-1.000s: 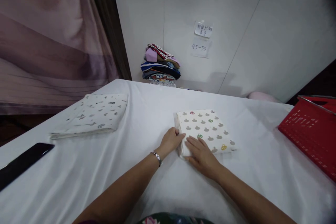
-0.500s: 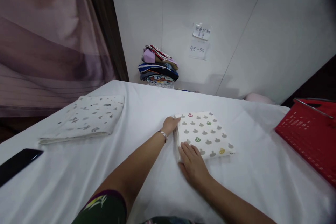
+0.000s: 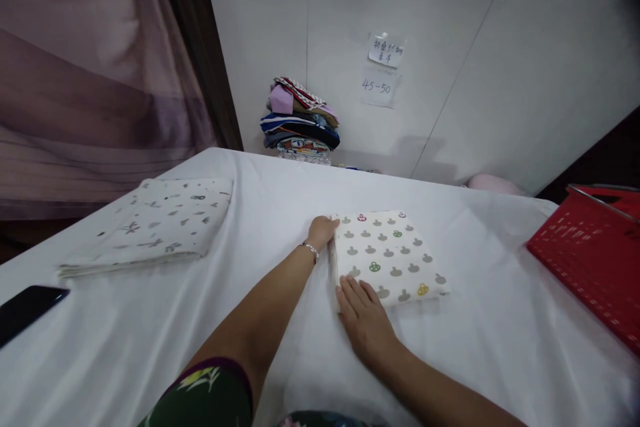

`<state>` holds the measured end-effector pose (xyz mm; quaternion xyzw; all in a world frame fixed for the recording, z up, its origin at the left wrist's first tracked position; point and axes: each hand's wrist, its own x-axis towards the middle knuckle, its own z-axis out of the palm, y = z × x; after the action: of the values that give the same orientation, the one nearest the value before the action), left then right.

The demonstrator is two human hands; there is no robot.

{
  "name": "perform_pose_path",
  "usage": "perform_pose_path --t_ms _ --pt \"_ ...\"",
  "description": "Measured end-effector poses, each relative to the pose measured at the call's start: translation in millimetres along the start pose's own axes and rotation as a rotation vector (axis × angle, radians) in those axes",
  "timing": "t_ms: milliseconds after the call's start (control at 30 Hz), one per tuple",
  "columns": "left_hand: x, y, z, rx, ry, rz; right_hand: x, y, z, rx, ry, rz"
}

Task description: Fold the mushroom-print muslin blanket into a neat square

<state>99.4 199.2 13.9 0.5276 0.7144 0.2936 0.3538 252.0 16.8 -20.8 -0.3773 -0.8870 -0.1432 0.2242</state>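
A folded white cloth (image 3: 387,253) with grey, green, red and yellow mushroom prints lies on the white-covered table. My left hand (image 3: 323,232) holds its far left corner, thumb on top and the other fingers partly hidden at the edge. At the near left corner, my right hand (image 3: 367,320) rests with fingers stretched out flat on the fabric. Off to the left is another folded white cloth (image 3: 165,220), printed with small grey plant shapes; neither hand touches it.
A red basket (image 3: 590,253) with a metal handle stands at the right. A dark phone (image 3: 30,310) lies at the left edge. Beyond the table, a stack of folded fabrics (image 3: 300,120) sits against the wall, left of two paper notes (image 3: 380,87). A curtain (image 3: 100,80) hangs at left.
The view has shifted slightly. Both hands keep to the left side of the mushroom-print cloth, my right hand a touch lower at its corner. Little else differs.
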Motion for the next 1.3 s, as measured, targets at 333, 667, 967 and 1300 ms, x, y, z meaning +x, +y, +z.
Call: perform_pose_path --t_ms 333,667,967,1300 --pt "-12.0 4.6 -10.3 0.09 0.04 0.096 1.8 -2.2 -1.0 -0.002 -0.063 0.021" --pt "-52.9 13.7 8.5 0.454 0.057 0.734 4.7 -2.9 -4.4 0.009 -0.104 0.033" --pt "-45.2 9.2 19.7 0.622 -0.036 0.594 3.8 -6.0 -9.3 0.039 -0.116 0.025" --pt "-47.0 13.6 18.4 0.629 -0.044 0.592 1.3 -2.1 -53.3 0.296 -0.251 0.081"
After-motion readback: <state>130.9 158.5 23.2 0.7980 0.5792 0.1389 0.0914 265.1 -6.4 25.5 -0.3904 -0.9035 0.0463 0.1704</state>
